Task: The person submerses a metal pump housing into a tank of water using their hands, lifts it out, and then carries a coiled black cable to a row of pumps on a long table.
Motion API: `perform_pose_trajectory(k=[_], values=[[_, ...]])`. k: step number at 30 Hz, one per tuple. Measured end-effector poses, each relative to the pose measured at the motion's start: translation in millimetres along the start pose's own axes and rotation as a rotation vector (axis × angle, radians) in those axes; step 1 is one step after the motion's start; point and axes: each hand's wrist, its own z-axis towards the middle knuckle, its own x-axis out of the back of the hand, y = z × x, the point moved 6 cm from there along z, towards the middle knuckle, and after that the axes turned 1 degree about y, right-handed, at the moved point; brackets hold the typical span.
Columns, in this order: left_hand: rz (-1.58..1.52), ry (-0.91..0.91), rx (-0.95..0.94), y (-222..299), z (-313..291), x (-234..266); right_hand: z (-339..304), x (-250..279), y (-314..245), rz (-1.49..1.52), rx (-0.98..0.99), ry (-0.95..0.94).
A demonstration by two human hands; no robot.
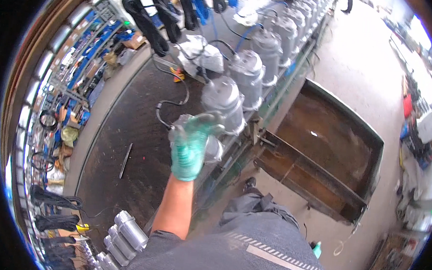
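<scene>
My left hand (191, 148), in a green glove with darkened fingertips, reaches over the nearest silver metal cylinder (215, 151) of the row on the bench. Its fingers look stretched out and apart, though blurred, and they cover much of that cylinder; whether they touch it I cannot tell. Just beyond stands another silver cylinder (223, 100), with a dark cable on its top. A black cable (176, 103) curls over the dark bench top (108, 164) to the nearest cylinder. At my right side a bit of my right hand (317, 249) shows in a green glove, its fingers mostly hidden.
More silver cylinders (266, 48) run away along the bench edge. Black cable bundles (143, 23) hang at the far left; several cylinders (131, 228) lie near left. A rusty metal tray (329, 125) stands on the floor to the right. A thin rod (125, 161) lies on the bench.
</scene>
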Motion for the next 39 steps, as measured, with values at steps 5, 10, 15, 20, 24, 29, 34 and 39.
perform_pose_trajectory(k=[5, 10, 15, 20, 24, 29, 34, 39], values=[[0.279, 0.435, -0.226, 115.0, 42.5, 117.0, -6.8, -5.8, 28.6, -0.256, -0.033, -0.061], [0.458, 0.688, -0.185, 141.2, 137.4, 243.8, -9.3, -20.4, 0.1, -0.322, -0.019, -0.177], [1.074, 0.734, -0.285, 122.4, 266.0, 317.4, -10.3, -36.2, -32.4, -0.352, 0.02, -0.289], [1.113, 0.597, -0.298, 108.9, 347.5, 320.2, -27.1, -44.9, -41.1, -0.297, 0.196, -0.277], [1.175, 0.588, -0.346, 102.7, 340.5, 309.2, -7.2, -37.3, -9.4, -0.302, 0.102, -0.262], [1.202, 0.592, -0.447, 106.5, 282.1, 236.5, 2.6, -57.7, -15.4, -0.392, 0.124, -0.246], [1.452, 0.606, -0.625, 175.6, 255.4, 204.7, 9.5, -71.9, -21.7, -0.457, 0.147, -0.267], [1.619, 0.63, -0.49, 189.0, 192.1, 187.8, 29.2, -60.8, -17.0, -0.519, 0.211, -0.273]])
